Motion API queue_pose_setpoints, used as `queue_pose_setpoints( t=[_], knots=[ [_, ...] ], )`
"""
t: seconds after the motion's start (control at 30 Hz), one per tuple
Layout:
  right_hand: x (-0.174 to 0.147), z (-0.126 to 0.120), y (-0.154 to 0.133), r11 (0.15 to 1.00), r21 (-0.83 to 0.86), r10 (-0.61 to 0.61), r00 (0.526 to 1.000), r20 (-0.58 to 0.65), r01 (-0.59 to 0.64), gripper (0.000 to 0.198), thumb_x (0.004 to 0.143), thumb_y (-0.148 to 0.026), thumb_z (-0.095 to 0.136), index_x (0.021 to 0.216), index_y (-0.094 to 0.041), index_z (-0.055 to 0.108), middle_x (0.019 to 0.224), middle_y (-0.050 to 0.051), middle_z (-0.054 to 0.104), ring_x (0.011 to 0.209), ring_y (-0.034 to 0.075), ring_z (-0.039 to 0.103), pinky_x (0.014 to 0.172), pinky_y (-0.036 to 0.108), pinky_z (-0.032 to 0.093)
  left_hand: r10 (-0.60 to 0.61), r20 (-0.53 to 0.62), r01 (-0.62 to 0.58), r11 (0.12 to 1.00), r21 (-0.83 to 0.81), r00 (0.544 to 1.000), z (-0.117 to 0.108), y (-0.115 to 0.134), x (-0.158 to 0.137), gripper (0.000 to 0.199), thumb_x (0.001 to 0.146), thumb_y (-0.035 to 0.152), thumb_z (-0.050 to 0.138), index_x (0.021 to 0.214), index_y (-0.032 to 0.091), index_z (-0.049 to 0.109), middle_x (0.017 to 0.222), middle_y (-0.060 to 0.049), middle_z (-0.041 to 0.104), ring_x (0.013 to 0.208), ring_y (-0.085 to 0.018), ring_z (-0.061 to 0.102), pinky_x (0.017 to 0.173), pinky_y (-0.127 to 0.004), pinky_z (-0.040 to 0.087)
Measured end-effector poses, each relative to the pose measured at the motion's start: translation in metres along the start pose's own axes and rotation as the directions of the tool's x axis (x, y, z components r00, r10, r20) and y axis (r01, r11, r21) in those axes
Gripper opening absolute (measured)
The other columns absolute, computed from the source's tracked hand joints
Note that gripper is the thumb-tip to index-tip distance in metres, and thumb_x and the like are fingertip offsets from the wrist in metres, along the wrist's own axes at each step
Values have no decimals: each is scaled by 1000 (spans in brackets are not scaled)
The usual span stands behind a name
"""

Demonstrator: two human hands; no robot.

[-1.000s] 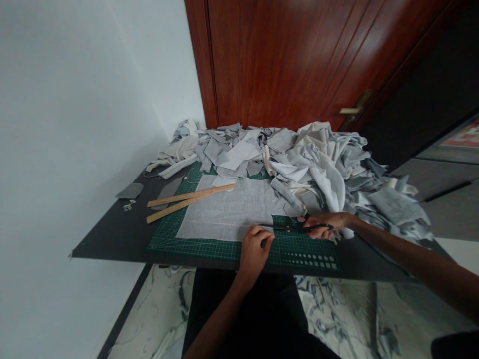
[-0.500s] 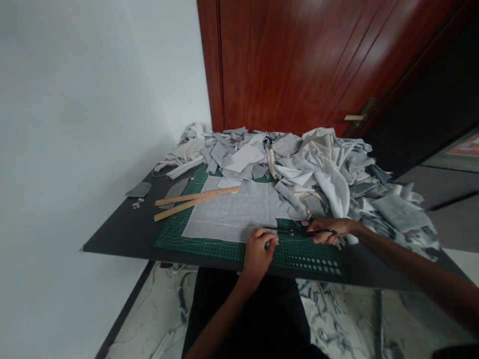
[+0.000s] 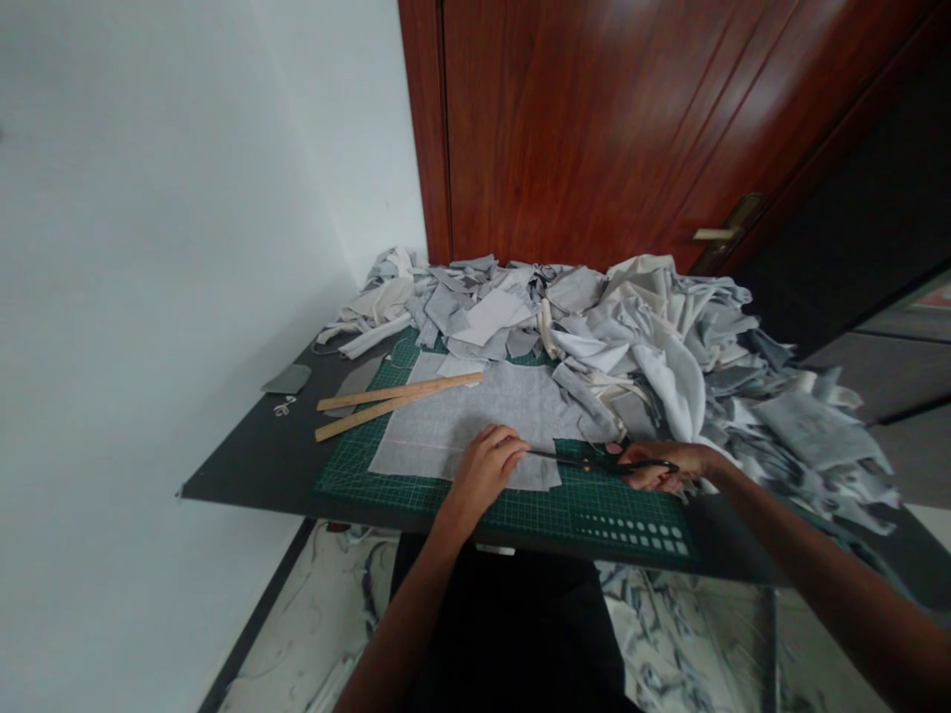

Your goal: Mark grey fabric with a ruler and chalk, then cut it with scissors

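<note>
A grey cloth piece (image 3: 427, 436) lies flat with a faint pink line across its lower part. My left hand (image 3: 486, 465) rests over this cloth, fingers bent and pressed together on it, their tips beside the blade point. Black scissors (image 3: 569, 459) lie low across the cloth's right part, blades pointing left and looking nearly closed. Their handles are in my right hand (image 3: 658, 467), fingers wrapped round the loops. Under the cloth is a green cutting mat (image 3: 512, 513). Two wooden rulers (image 3: 371, 409) cross the cloth's left side.
Heaped grey and white fabric scraps (image 3: 639, 327) line the back and right of the dark table (image 3: 245, 465). A small grey cloth piece (image 3: 288, 379) lies at the left. Behind stands a red-brown door (image 3: 580, 129); a white wall (image 3: 185, 248) borders the left. Scraps litter the floor.
My left hand has moved left and up onto the cloth, uncovering its lower right corner. The scissors stay in my right hand. The whole view has shifted slightly.
</note>
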State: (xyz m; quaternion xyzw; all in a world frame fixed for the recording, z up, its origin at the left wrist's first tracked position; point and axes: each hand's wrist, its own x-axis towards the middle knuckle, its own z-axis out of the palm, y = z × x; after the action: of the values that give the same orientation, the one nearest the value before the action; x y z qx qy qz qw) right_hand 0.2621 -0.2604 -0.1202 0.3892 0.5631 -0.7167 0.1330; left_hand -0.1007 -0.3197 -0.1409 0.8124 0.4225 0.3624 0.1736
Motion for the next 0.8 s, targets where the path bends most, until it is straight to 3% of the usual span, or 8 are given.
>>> queue_pose_setpoints(
  t=[0.1, 0.33, 0.63, 0.8],
  knots=[
    [0, 0, -1, 999, 45, 14, 999, -53, -12, 63, 67, -66, 87, 76, -20, 46, 56, -13, 36, 41, 0, 27, 36, 14, 23, 22, 20, -22, 1000, -2, 1000, 6, -4, 3, 14, 103, 19, 63, 99, 20, 76, 100, -4, 73, 99, -21, 65, 92, -34, 52],
    [3, -5, -4, 991, 111, 82, 996, -15, -80, 66, 58, -61, 92, 76, -22, 42, 54, -13, 35, 43, 1, 26, 35, 13, 20, 11, 8, -10, 996, -89, 1000, 13, -9, 3, 16, 105, 22, 60, 102, 20, 75, 101, -4, 73, 99, -20, 67, 91, -32, 53],
    [2, -1, -7, 996, 76, 48, 998, 29, -50, 65, 65, -66, 88, 70, -20, 43, 53, -11, 36, 40, 0, 26, 33, 12, 20, 7, 18, -6, 999, -36, 1000, 16, -7, 2, 17, 106, 22, 59, 100, 20, 75, 98, -3, 73, 99, -20, 66, 90, -32, 53],
    [1, 4, -12, 996, 64, 55, 998, -7, -54, 63, 66, -64, 89, 70, -19, 45, 52, -12, 37, 39, 0, 24, 31, 12, 20, 2, 17, -2, 1000, -23, 1000, 16, -7, 1, 17, 106, 22, 59, 99, 20, 75, 98, -4, 73, 98, -20, 65, 90, -32, 53]
  ],
)
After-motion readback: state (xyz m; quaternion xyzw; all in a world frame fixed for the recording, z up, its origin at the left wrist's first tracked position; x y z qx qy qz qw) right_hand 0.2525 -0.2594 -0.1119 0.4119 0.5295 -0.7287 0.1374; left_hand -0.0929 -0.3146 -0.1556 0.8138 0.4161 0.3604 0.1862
